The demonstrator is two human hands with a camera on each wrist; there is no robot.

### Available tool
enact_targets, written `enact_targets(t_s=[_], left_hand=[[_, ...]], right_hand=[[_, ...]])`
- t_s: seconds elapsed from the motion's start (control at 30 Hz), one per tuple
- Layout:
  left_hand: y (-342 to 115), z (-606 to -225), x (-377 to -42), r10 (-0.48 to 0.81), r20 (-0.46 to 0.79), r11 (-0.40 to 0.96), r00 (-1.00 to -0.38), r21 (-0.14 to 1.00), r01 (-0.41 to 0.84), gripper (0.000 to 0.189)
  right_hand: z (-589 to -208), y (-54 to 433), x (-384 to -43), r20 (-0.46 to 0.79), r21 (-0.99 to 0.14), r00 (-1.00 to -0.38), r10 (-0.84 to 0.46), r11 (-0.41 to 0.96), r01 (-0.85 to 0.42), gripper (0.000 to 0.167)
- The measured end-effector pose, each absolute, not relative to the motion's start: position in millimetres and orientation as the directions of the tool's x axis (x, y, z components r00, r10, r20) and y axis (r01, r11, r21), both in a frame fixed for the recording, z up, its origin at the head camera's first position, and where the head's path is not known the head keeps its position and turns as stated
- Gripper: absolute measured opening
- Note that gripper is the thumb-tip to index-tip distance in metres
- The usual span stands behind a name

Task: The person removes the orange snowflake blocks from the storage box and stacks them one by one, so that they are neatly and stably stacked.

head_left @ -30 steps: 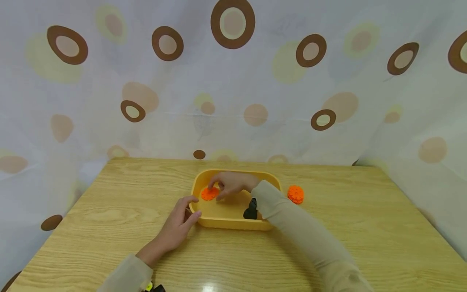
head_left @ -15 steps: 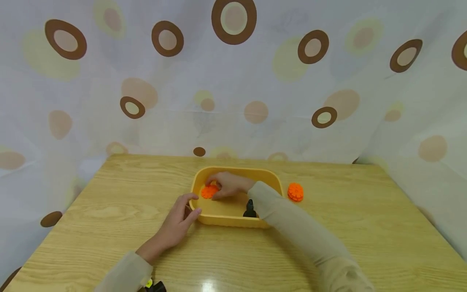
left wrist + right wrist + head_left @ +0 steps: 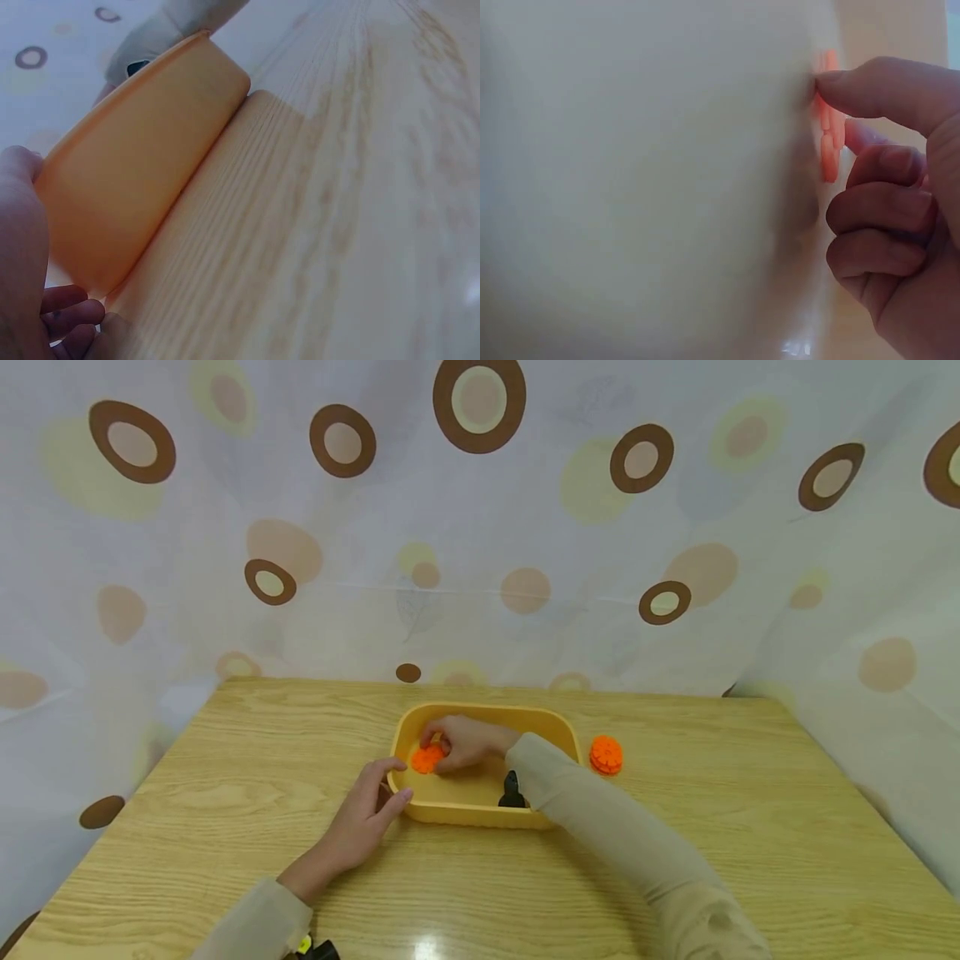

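My left hand (image 3: 363, 818) grips the left end of a yellow plastic tub (image 3: 480, 817), thumb and fingers at its rim. In the left wrist view, the tub's outer wall (image 3: 142, 165) stands beside the curled fingers. Inside the tub, my right hand (image 3: 468, 741) pinches notched orange discs (image 3: 426, 759) near the left end. From the right wrist, the discs (image 3: 829, 120) show edge-on, stacked, between thumb and index finger; the other fingers are curled. A second stack of orange notched discs (image 3: 606, 754) lies on the table, right of the tub.
The wood-grain table (image 3: 480, 893) runs back to a hanging cloth (image 3: 480, 527) with circle patterns. A black device (image 3: 512, 792) is at the right wrist. Near the left sleeve, a black and yellow object (image 3: 318, 948) shows at the bottom edge.
My right fingers have closed from above the orange discs to around their edges. The left hand keeps its place on the tub. The head view has shifted slightly.
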State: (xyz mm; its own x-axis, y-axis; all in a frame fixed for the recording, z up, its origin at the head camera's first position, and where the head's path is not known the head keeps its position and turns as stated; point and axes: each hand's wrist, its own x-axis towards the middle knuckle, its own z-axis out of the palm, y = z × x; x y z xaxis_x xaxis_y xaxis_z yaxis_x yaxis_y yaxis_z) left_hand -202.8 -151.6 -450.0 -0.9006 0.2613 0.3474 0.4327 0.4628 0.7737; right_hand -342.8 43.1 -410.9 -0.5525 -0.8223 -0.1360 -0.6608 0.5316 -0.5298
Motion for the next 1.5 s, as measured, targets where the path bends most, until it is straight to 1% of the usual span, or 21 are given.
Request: enact_targets(t_s=[0.13, 0.27, 0.3, 0.4, 0.47, 0.77, 0.93, 1.07, 1.23, 1.4, 1.5], left_hand=[[-151, -449, -202, 0.263, 0.336, 0.46, -0.904, 0.78, 0.424, 0.03], [-151, -448, -203, 0.256, 0.341, 0.467, -0.904, 0.776, 0.425, 0.03], [-151, -448, -203, 0.255, 0.345, 0.467, -0.903, 0.774, 0.427, 0.03], [-151, -447, -204, 0.26, 0.352, 0.459, -0.899, 0.774, 0.436, 0.03], [-151, -447, -204, 0.265, 0.354, 0.448, -0.897, 0.779, 0.439, 0.03], [-150, -446, -204, 0.271, 0.346, 0.443, -0.898, 0.784, 0.436, 0.03], [-149, -445, -203, 0.273, 0.338, 0.43, -0.901, 0.795, 0.428, 0.03], [-150, -445, -203, 0.269, 0.347, 0.432, -0.899, 0.79, 0.434, 0.03], [-151, -447, -202, 0.256, 0.349, 0.448, -0.901, 0.783, 0.431, 0.029], [-151, -449, -202, 0.252, 0.348, 0.458, -0.903, 0.779, 0.428, 0.03], [-150, -450, -202, 0.251, 0.352, 0.463, -0.902, 0.775, 0.431, 0.03]], right_hand=[[-410, 42, -342, -0.171, -0.562, -0.571, -0.803, 0.556, -0.612, 0.038], [-408, 41, -344, -0.164, -0.543, -0.568, -0.806, 0.555, -0.63, 0.016], [-408, 41, -345, -0.161, -0.537, -0.564, -0.81, 0.552, -0.638, 0.013], [-407, 42, -346, -0.155, -0.526, -0.553, -0.819, 0.542, -0.656, 0.022], [-407, 43, -347, -0.157, -0.528, -0.55, -0.82, 0.54, -0.655, 0.024], [-401, 46, -341, -0.173, -0.596, -0.562, -0.809, 0.54, -0.595, 0.012], [-400, 47, -341, -0.16, -0.621, -0.573, -0.804, 0.533, -0.575, 0.014], [-400, 48, -341, -0.131, -0.613, -0.589, -0.798, 0.532, -0.584, 0.016], [-398, 46, -340, -0.129, -0.6, -0.596, -0.793, 0.541, -0.589, 0.019], [-394, 48, -340, -0.116, -0.636, -0.612, -0.782, 0.532, -0.559, 0.019], [-389, 53, -340, -0.094, -0.681, -0.624, -0.776, 0.507, -0.528, 0.02]])
